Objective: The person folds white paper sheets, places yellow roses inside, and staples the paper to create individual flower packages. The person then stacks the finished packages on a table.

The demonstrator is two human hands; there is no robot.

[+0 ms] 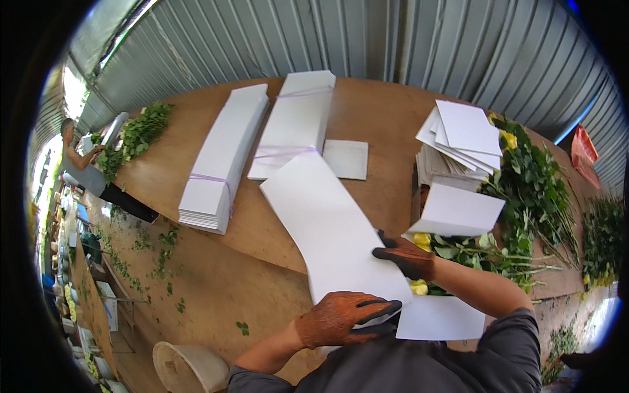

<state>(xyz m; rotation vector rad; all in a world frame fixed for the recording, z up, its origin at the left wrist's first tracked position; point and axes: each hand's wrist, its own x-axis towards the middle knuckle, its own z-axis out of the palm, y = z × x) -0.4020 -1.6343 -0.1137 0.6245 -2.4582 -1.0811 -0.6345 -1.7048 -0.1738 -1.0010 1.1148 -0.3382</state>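
Note:
A long white cardboard sheet [324, 216] slants from the table towards my body, slightly bowed. My left hand [339, 317], in an orange and black work glove, grips its near end. Gloved alike, my right hand [410, 255] holds the sheet's right edge, thumb on top and the other fingers mostly hidden. Just right of that hand lie yellow roses [421, 240] with leafy stems. One white card [454, 209] stands folded up behind them, and another white card [442, 317] lies flat in front of them.
Two strapped bundles of white cardboard [223, 157] [300, 123] lie on the wooden table [378, 108]. Smaller white cards [467, 130] are stacked at right beside more rose stems [533, 191]. A pale bucket [189, 366] stands on the floor. Another person [83, 162] handles greenery at far left.

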